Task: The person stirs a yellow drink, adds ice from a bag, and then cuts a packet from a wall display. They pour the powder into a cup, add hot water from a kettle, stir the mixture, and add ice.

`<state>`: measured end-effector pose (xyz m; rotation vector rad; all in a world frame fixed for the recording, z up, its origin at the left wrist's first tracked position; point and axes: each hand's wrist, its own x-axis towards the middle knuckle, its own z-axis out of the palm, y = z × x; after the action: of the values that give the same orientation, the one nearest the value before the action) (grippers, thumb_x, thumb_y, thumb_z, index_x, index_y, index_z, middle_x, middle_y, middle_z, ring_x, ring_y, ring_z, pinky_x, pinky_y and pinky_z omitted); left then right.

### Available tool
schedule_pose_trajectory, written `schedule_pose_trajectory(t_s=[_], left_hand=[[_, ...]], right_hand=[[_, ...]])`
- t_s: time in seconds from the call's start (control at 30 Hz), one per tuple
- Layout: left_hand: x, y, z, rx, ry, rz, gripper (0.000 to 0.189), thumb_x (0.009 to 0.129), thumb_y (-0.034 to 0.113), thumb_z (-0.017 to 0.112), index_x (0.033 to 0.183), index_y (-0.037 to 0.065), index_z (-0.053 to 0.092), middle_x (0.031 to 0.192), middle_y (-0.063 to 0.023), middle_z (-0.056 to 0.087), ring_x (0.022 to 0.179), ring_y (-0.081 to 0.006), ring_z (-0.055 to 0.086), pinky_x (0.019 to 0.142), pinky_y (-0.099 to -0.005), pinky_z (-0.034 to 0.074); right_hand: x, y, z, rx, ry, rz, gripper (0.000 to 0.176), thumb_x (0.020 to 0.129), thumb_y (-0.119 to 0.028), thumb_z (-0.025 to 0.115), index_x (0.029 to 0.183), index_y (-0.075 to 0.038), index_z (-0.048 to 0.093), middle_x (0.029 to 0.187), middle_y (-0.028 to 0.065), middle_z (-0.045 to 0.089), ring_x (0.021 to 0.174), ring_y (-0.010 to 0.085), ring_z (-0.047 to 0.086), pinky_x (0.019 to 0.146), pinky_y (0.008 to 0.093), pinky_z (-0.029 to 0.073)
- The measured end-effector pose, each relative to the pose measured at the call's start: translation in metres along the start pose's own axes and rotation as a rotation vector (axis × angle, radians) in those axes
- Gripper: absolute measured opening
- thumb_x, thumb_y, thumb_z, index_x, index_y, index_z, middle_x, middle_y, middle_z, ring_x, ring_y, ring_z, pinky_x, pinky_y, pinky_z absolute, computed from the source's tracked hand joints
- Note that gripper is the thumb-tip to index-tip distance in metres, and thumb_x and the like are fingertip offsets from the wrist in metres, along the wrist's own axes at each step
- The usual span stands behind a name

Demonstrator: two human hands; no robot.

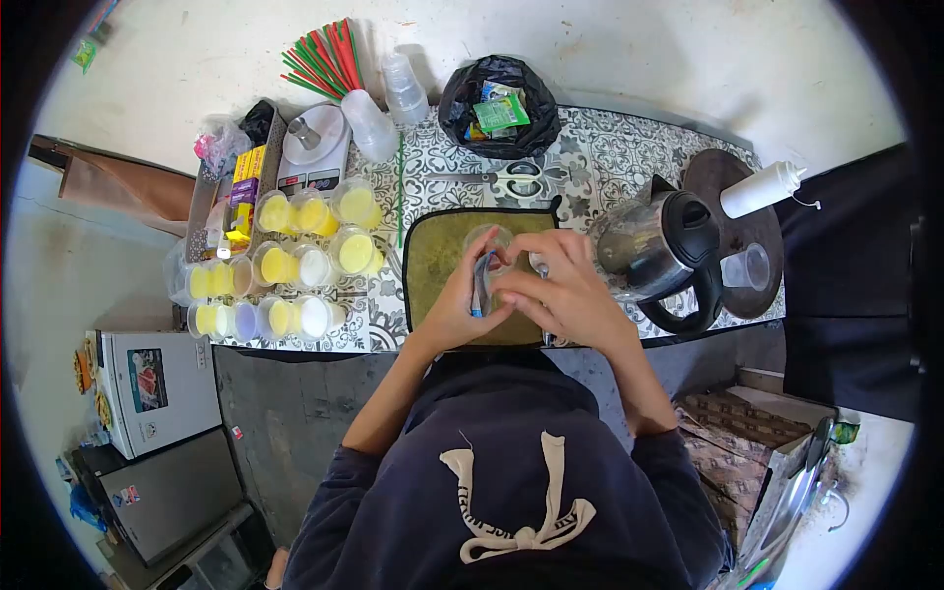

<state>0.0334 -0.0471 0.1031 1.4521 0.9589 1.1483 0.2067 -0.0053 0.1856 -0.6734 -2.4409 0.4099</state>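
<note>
Above the olive-green mat (433, 258), my left hand (455, 303) grips a small blue and silver sachet (481, 283) between thumb and fingers. My right hand (560, 290) reaches in from the other side, fingers curled, with its tips closed at the sachet's edge. Both hands partly cover a clear plastic cup (502, 237) under them; its contents are hidden. A metal spoon (546, 335) lies partly beneath my right hand.
Several cups of yellow, white and purple powder (279, 265) stand at left, near a kitchen scale (317, 147). Scissors (492, 179) and a black-bagged bin (499, 147) lie behind the mat. At right are a kettle (639, 246) and a white squeeze bottle (760, 190) on a round board.
</note>
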Motion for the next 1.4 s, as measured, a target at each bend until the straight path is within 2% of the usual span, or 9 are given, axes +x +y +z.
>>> schedule_pose_trajectory(t_s=[0.13, 0.23, 0.37, 0.57, 0.73, 1.17, 1.23, 1.37, 1.4], left_hand=[[0.003, 0.003, 0.001, 0.218, 0.060, 0.086, 0.090, 0.066, 0.001, 0.068, 0.140, 0.004, 0.017, 0.116, -0.0092, 0.044, 0.109, -0.0197, 0.045, 0.097, -0.0324, 0.034], [0.002, -0.002, -0.001, 0.267, 0.080, 0.136, 0.087, 0.065, 0.007, 0.072, 0.136, 0.002, 0.023, 0.129, -0.0163, 0.039, 0.118, -0.0257, 0.042, 0.100, -0.0351, 0.033], [0.000, 0.000, 0.003, 0.073, 0.128, 0.091, 0.083, 0.062, 0.007, 0.073, 0.132, 0.001, 0.029, 0.124, -0.0154, 0.043, 0.111, -0.0260, 0.046, 0.096, -0.0359, 0.035], [0.004, 0.004, 0.004, 0.315, 0.225, 0.220, 0.063, 0.064, 0.002, 0.070, 0.118, 0.001, 0.037, 0.108, -0.0110, 0.046, 0.102, -0.0218, 0.048, 0.089, -0.0325, 0.038], [0.006, 0.001, 0.003, 0.379, 0.308, 0.224, 0.066, 0.059, 0.005, 0.074, 0.114, 0.000, 0.039, 0.103, -0.0155, 0.046, 0.095, -0.0299, 0.049, 0.084, -0.0358, 0.040], [0.011, -0.017, 0.010, 0.157, 0.477, 0.263, 0.060, 0.063, 0.006, 0.073, 0.112, 0.002, 0.038, 0.101, -0.0106, 0.045, 0.093, -0.0208, 0.048, 0.083, -0.0309, 0.040], [0.012, -0.014, 0.001, 0.226, 0.512, 0.281, 0.060, 0.062, 0.007, 0.076, 0.110, 0.003, 0.040, 0.099, -0.0090, 0.044, 0.093, -0.0191, 0.048, 0.083, -0.0300, 0.039], [0.006, -0.019, -0.018, 0.302, 0.450, 0.246, 0.066, 0.060, 0.008, 0.081, 0.112, 0.004, 0.040, 0.105, -0.0088, 0.045, 0.100, -0.0181, 0.045, 0.088, -0.0306, 0.036], [0.005, -0.018, -0.021, 0.314, 0.455, 0.247, 0.065, 0.058, 0.011, 0.082, 0.109, 0.004, 0.043, 0.102, -0.0089, 0.047, 0.097, -0.0192, 0.048, 0.086, -0.0304, 0.038]], right_hand=[[0.016, 0.001, -0.001, -0.093, -0.146, -0.223, 0.011, 0.074, -0.019, 0.065, 0.082, -0.012, 0.064, 0.101, -0.0012, 0.053, 0.097, 0.0190, 0.047, 0.082, 0.0347, 0.035], [0.026, 0.003, -0.001, -0.128, -0.189, -0.282, 0.013, 0.072, -0.021, 0.066, 0.079, -0.011, 0.062, 0.098, -0.0022, 0.055, 0.091, 0.0156, 0.049, 0.077, 0.0322, 0.036], [0.033, 0.001, -0.010, -0.184, -0.190, -0.301, 0.014, 0.071, -0.022, 0.066, 0.076, -0.011, 0.061, 0.096, -0.0018, 0.054, 0.089, 0.0160, 0.049, 0.073, 0.0312, 0.036], [0.039, -0.008, -0.007, -0.286, -0.149, -0.138, 0.014, 0.069, -0.022, 0.067, 0.077, -0.012, 0.062, 0.091, -0.0006, 0.053, 0.087, 0.0170, 0.049, 0.071, 0.0307, 0.036], [0.032, -0.004, 0.003, -0.247, -0.123, -0.076, 0.013, 0.069, -0.018, 0.066, 0.079, -0.010, 0.062, 0.080, 0.0013, 0.057, 0.080, 0.0186, 0.056, 0.069, 0.0329, 0.041], [0.029, -0.002, -0.006, 0.033, -0.027, 0.040, 0.010, 0.071, -0.008, 0.061, 0.082, -0.009, 0.060, 0.076, 0.0062, 0.057, 0.067, 0.0261, 0.059, 0.061, 0.0369, 0.047], [0.011, 0.011, -0.011, -0.048, 0.064, 0.322, 0.017, 0.074, -0.007, 0.059, 0.090, -0.012, 0.061, 0.079, 0.0045, 0.057, 0.071, 0.0252, 0.060, 0.063, 0.0350, 0.048], [-0.056, 0.062, 0.033, -0.207, -0.300, 0.413, 0.022, 0.073, -0.005, 0.058, 0.093, -0.013, 0.061, 0.088, 0.0049, 0.056, 0.081, 0.0242, 0.059, 0.071, 0.0361, 0.047], [-0.074, 0.071, 0.047, -0.218, -0.319, 0.256, 0.024, 0.072, -0.004, 0.057, 0.093, -0.013, 0.061, 0.095, 0.0051, 0.055, 0.088, 0.0235, 0.057, 0.075, 0.0363, 0.046]])
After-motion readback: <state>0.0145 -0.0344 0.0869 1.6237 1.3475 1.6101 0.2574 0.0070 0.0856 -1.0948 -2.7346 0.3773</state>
